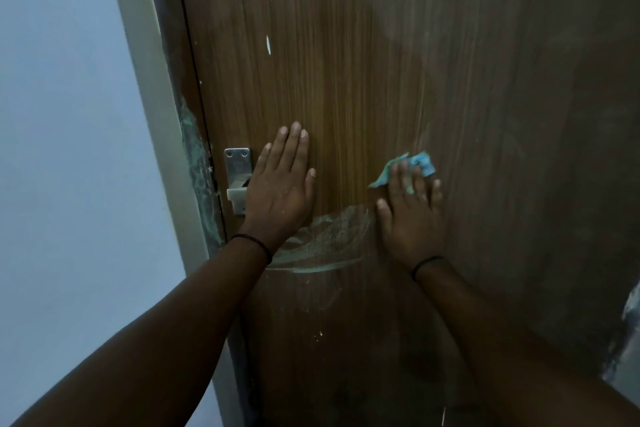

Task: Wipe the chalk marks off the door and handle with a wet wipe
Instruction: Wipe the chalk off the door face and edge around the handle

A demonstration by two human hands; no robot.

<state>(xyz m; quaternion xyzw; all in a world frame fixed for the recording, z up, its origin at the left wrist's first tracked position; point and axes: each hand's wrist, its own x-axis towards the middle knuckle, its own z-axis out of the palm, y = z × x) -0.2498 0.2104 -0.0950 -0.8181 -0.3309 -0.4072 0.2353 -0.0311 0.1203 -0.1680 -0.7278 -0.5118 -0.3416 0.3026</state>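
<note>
Brown door point(346, 62) with fine vertical wood grain, pale greenish-white chalk smear point(325, 243) across it, crumpled turquoise wet wipe point(415, 165), silver metal handle plate point(237, 166), black bands on both wrists

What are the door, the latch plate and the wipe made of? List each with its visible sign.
Door: likely wood-grain laminate or veneer, judging by its fine straight vertical grain and dull sheen.
Latch plate: brushed metal, probably steel; grey, satin, with screw heads.
Wet wipe: soft nonwoven cloth, crumpled under the right hand, stained blue-green.
</note>
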